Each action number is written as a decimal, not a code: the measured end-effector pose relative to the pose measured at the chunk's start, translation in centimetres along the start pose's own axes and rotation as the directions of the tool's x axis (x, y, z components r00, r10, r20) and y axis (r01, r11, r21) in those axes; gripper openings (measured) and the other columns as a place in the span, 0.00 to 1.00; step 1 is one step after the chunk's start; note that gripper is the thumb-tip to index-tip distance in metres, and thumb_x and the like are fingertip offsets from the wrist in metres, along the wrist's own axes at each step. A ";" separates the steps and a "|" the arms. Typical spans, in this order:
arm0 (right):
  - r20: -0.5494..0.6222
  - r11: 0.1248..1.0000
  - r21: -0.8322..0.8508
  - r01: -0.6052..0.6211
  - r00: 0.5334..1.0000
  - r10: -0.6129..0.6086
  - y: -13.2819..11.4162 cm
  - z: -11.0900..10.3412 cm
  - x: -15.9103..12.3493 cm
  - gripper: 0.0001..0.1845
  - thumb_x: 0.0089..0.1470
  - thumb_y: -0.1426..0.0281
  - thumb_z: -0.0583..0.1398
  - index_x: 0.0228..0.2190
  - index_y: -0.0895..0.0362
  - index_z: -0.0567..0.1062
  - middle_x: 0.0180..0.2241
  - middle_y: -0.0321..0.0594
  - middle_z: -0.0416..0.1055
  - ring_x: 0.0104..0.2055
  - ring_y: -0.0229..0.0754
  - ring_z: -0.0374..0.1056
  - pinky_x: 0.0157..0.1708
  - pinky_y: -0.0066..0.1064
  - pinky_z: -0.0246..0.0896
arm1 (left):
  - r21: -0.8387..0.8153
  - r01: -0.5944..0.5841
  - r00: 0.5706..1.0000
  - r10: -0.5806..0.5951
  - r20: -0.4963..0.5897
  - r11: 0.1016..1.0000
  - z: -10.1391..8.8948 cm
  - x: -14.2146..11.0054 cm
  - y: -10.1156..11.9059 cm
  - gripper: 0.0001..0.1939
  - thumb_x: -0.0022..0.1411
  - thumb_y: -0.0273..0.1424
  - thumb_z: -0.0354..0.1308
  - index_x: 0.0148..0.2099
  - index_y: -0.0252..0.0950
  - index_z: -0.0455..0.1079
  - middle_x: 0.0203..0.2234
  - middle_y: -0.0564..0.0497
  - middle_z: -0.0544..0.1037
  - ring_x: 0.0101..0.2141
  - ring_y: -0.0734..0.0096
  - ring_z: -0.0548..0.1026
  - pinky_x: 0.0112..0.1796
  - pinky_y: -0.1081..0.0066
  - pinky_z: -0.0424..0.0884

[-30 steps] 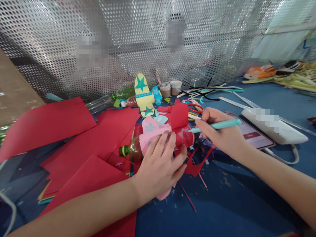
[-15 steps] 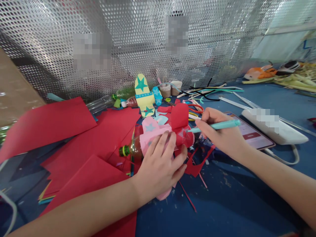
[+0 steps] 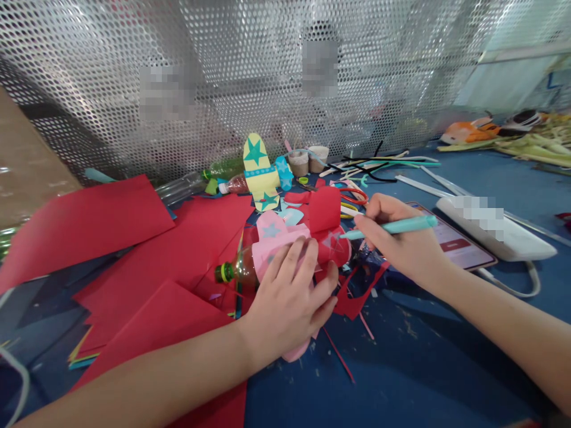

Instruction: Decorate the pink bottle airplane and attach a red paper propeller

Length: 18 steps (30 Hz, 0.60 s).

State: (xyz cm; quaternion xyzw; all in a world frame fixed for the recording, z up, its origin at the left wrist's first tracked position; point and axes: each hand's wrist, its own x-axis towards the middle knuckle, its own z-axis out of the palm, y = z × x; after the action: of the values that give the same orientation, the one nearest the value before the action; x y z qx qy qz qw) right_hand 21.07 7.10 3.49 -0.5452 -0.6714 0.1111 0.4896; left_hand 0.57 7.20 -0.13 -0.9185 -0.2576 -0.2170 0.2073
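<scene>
A plastic bottle [image 3: 245, 266] with a green cap lies on its side, wrapped in pink paper [image 3: 273, 229] and red paper [image 3: 325, 209] with pale stars on them. My left hand [image 3: 292, 291] lies over its middle, fingers curved round it and holding it against the table. In a pinch grip, my right hand [image 3: 397, 235] holds a light-blue marker pen [image 3: 413, 224]. The pen's tip is at the star on the red paper near the bottle's base. The underside of the bottle is hidden by my left hand.
Red paper sheets [image 3: 169, 255] cover the left of the blue table [image 3: 401, 368]. Behind the bottle stand a yellow paper cutout [image 3: 260, 172] and two small cups [image 3: 318, 159]. Scissors [image 3: 354, 197], a phone [image 3: 464, 246] and a white power bank [image 3: 493, 229] lie to the right.
My right hand and the marker pen have shifted very slightly to the right. My left hand and the bottle are in the same place.
</scene>
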 end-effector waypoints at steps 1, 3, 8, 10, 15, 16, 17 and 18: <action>-0.003 1.000 0.006 -0.004 1.000 0.004 -0.1 0.0 0.0 0.16 0.53 0.73 0.56 0.19 0.52 0.57 0.14 0.28 0.57 0.16 0.34 0.52 0.17 0.29 0.48 | -0.001 0.000 1.000 0.000 0.004 1.000 0.0 0.0 0.0 0.16 0.64 0.37 0.52 0.52 0.38 0.68 0.55 0.35 0.66 0.56 0.43 0.63 0.50 0.50 0.64; -0.024 0.999 0.031 -0.011 1.000 0.012 -0.4 0.0 0.0 0.16 0.53 0.73 0.56 0.19 0.52 0.56 0.14 0.28 0.57 0.15 0.33 0.52 0.16 0.28 0.47 | -0.004 0.001 1.000 0.000 0.010 1.000 0.0 0.0 0.0 0.16 0.64 0.37 0.52 0.52 0.38 0.68 0.55 0.35 0.66 0.56 0.43 0.63 0.51 0.50 0.63; -0.014 0.998 0.066 -0.003 1.000 0.004 -0.7 0.0 -0.2 0.16 0.54 0.71 0.57 0.19 0.52 0.57 0.13 0.28 0.59 0.15 0.34 0.54 0.15 0.28 0.48 | -0.014 0.007 1.000 -0.007 0.010 1.000 -0.1 0.1 0.0 0.16 0.63 0.37 0.53 0.51 0.38 0.69 0.54 0.35 0.66 0.56 0.44 0.63 0.51 0.50 0.63; 0.027 0.998 0.065 -0.010 1.000 0.008 -0.6 0.1 -0.2 0.16 0.54 0.71 0.57 0.19 0.52 0.56 0.14 0.28 0.59 0.15 0.33 0.54 0.16 0.27 0.49 | -0.016 0.014 1.000 -0.013 0.016 1.000 -0.1 0.1 0.0 0.16 0.63 0.37 0.54 0.51 0.39 0.68 0.55 0.36 0.66 0.56 0.44 0.63 0.52 0.50 0.63; 0.059 0.998 0.054 -0.029 0.998 0.026 -0.3 0.3 -0.1 0.15 0.54 0.70 0.57 0.20 0.52 0.57 0.15 0.28 0.60 0.16 0.33 0.55 0.17 0.27 0.50 | -0.010 0.008 1.000 -0.008 0.012 1.000 0.0 0.1 0.0 0.17 0.63 0.37 0.54 0.52 0.38 0.68 0.55 0.35 0.66 0.57 0.43 0.62 0.51 0.50 0.63; 0.060 0.998 0.049 -0.030 0.998 0.027 -0.3 0.3 -0.1 0.15 0.54 0.70 0.57 0.20 0.52 0.57 0.15 0.28 0.60 0.16 0.34 0.55 0.17 0.27 0.50 | -0.008 0.005 1.000 -0.005 0.013 1.000 0.0 0.1 0.0 0.17 0.63 0.37 0.53 0.52 0.38 0.68 0.55 0.35 0.66 0.56 0.43 0.62 0.51 0.50 0.63; 0.063 0.999 0.045 -0.028 0.998 0.025 -0.3 0.3 -0.1 0.15 0.54 0.70 0.57 0.20 0.52 0.57 0.15 0.28 0.60 0.16 0.34 0.55 0.17 0.27 0.50 | -0.007 0.004 1.000 -0.004 0.012 1.000 0.0 0.1 0.0 0.17 0.63 0.37 0.53 0.52 0.38 0.68 0.55 0.35 0.66 0.56 0.43 0.63 0.51 0.50 0.63; 0.067 0.999 0.040 -0.023 0.998 0.021 -0.3 0.2 -0.1 0.15 0.54 0.70 0.57 0.21 0.52 0.57 0.14 0.28 0.59 0.16 0.34 0.55 0.17 0.27 0.50 | -0.006 0.005 1.000 -0.005 0.011 1.000 0.0 0.2 0.0 0.16 0.63 0.37 0.53 0.52 0.39 0.68 0.55 0.35 0.66 0.56 0.43 0.63 0.51 0.50 0.63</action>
State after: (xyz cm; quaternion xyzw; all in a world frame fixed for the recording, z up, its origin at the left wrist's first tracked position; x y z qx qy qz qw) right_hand 20.70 7.00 3.53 -0.5383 -0.6789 0.1485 0.4767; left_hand 0.69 7.23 -0.02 -0.9197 -0.2601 -0.2132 0.2024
